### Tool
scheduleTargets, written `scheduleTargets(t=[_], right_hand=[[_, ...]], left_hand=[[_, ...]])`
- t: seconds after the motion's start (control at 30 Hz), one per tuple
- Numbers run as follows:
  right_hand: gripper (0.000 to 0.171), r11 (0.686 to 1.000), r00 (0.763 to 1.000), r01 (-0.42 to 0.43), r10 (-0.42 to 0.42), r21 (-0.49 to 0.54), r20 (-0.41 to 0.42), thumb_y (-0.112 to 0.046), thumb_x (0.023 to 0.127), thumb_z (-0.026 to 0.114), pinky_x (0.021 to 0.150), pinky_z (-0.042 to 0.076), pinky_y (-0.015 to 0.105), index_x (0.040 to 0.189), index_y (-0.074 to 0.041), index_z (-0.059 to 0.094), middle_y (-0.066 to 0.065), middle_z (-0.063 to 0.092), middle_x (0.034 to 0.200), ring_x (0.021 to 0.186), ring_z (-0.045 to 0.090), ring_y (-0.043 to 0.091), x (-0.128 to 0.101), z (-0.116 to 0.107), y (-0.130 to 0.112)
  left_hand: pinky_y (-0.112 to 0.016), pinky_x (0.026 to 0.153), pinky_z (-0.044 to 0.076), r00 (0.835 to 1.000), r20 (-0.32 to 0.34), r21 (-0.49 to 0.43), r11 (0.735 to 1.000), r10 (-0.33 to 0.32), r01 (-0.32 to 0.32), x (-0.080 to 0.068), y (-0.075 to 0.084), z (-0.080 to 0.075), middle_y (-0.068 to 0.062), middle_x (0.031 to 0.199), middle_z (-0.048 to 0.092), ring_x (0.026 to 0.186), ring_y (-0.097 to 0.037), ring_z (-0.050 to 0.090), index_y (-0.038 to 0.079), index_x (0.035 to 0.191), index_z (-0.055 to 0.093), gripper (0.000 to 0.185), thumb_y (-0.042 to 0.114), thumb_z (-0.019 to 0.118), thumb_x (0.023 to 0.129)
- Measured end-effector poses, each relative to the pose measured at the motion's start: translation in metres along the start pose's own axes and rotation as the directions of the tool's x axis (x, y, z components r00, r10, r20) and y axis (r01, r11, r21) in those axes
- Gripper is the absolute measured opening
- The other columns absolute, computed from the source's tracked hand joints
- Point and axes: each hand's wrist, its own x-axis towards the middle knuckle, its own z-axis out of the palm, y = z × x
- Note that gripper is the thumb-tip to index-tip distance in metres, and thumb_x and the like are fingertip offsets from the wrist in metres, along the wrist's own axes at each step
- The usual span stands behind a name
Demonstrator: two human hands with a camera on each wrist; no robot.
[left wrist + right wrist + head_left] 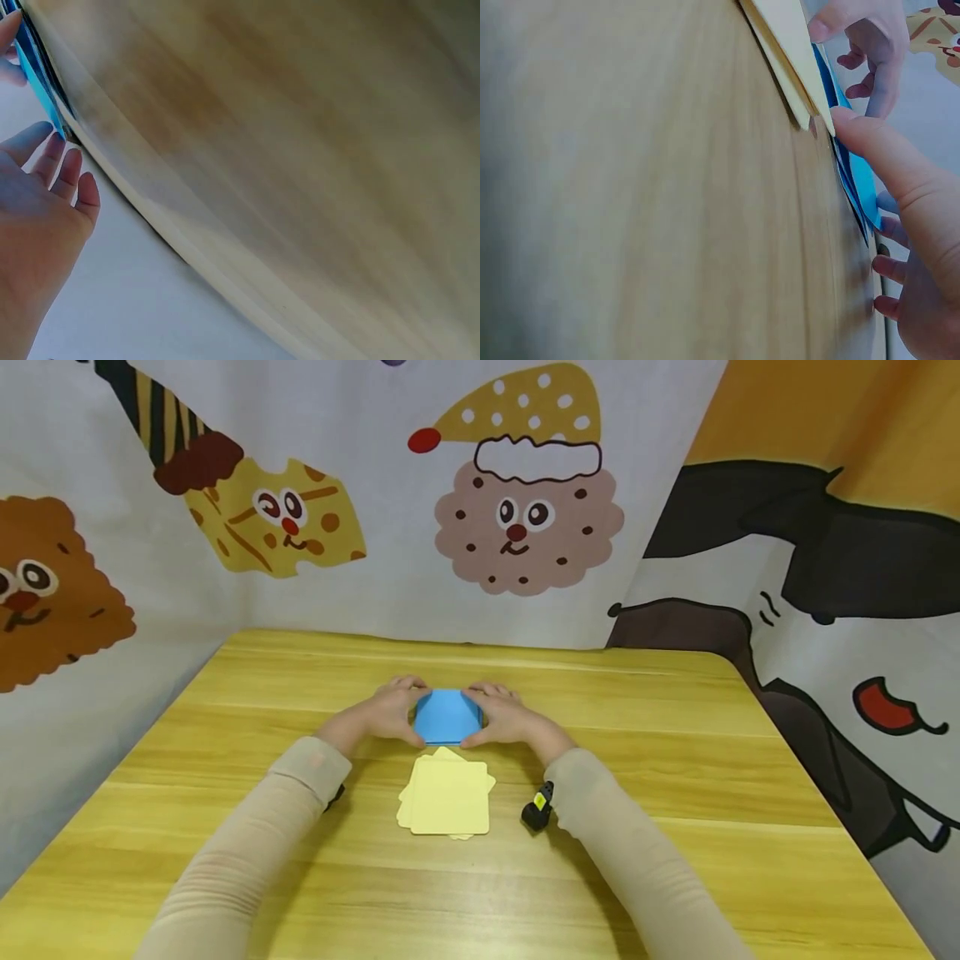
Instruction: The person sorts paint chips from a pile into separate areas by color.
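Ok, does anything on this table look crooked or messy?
Only the yellow paper stack: its sheets are fanned, corners poking out at different angles. The blue paper, held between the left hand and right hand, looks tidy.

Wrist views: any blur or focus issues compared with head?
Head view: sharp, evenly lit, soft shadows under the arms; blue paper and yellow stack crisp, table edges bowed by the wide lens. Left wrist view: wood grain smeared, left hand soft. Right wrist view: near tabletop blurred, right hand fairly clear.
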Motion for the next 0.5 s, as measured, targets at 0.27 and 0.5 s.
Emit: scheduleTargets(t=[0.27, 0.5], right_hand=[[0.1, 1.0, 1.0, -0.016, 0.016, -0.009, 0.027, -0.055, 0.078, 0.073, 0.107, 0.014, 0.058, 0.153, -0.012, 0.024, 0.012, 0.021, 0.155, 0.139, 0.016, 0.036, 0.0, 0.002, 0.001], [0.101, 0.999, 0.999, -0.034, 0.034, -0.024, 0.0, -0.06, 0.077, 0.07, 0.108, 0.01, 0.058, 0.154, -0.016, 0.022, 0.011, 0.017, 0.157, 0.141, 0.011, 0.034, -0.011, -0.002, 0.008]], left_hand=[[-0.052, 0.099, 0.032, 1.0, 0.018, -0.013, 1.0, 0.012, -0.012, 0.001, -0.003, 0.003, -0.017, 0.142, 0.035, 0.125, -0.034, 0.031, 0.002, 0.147, 0.036, 0.1, 0.04, 0.084, 0.068], [-0.057, 0.101, 0.03, 1.0, 0.019, -0.042, 0.999, 0.021, -0.02, -0.006, -0.003, -0.001, -0.019, 0.145, 0.031, 0.129, -0.038, 0.027, 0.002, 0.148, 0.033, 0.103, 0.042, 0.083, 0.068]])
